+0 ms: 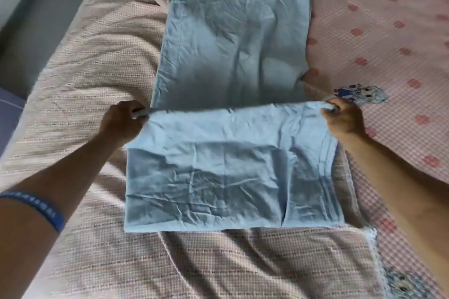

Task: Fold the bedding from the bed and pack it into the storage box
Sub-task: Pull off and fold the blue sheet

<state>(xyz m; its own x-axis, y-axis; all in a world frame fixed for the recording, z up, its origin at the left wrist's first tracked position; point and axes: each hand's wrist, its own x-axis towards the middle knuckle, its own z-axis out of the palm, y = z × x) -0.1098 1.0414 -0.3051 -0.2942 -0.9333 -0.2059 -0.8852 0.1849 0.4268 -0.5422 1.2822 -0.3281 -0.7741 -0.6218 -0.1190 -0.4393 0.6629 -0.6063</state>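
Your left forearm, with a blue wristband (41, 209) round it, and your right forearm reach forward over the bed to a light blue sheet (230, 128) spread lengthwise on a pinkish-brown woven blanket (80, 75). Your left hand (122, 122) pinches one corner of the sheet's near end, fingers curled round the cloth; your right hand (343, 119) pinches the opposite corner in the same manner. Both corners are raised and carried over the sheet, so that the near portion hangs as a flap above the part lying flat. The sheet's far end rests toward the head of the bed, its right edge just beside a pink mattress cover (388, 36) printed with flowers and cartoon figures. The step in hand is judged to be the first fold of the sheet, end to end, and it is not yet complete. For the next move, carry both corners evenly toward the far edge, keep the cloth taut between your hands, and lay the corners down on the far corners so that the edges line up. Smooth the creases before you fold again. No storage box shows in this view, so packing is judged to be some way off.
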